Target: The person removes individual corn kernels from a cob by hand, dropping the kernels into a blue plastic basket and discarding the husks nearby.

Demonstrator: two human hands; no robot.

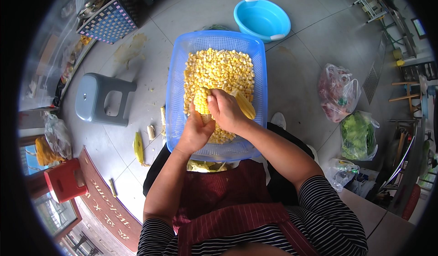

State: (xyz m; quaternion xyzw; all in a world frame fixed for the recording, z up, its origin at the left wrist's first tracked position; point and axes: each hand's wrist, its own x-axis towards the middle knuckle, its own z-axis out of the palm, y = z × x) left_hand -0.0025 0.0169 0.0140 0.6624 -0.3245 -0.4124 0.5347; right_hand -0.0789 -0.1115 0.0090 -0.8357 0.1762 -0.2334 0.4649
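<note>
A partly stripped corn cob [202, 102] is held over a blue plastic mesh basket [174, 85]. My left hand [197, 132] grips the cob from below, around its bare lower part. My right hand [224, 110] is at its upper right side, the thumb pressed against the rows of yellow kernels. Loose corn kernels [219, 67] fill the bottom of the basket. Another ear of corn [245, 107] rests on them just right of my right hand, partly hidden by it.
A light-blue basin [261, 18] stands beyond the basket. On the left are a grey plastic stool [102, 98], a corn husk [138, 148] and bare cob pieces [151, 132] on the floor. Plastic bags of produce [358, 136] lie at right. A red stool [65, 180] stands by the doormat [106, 204].
</note>
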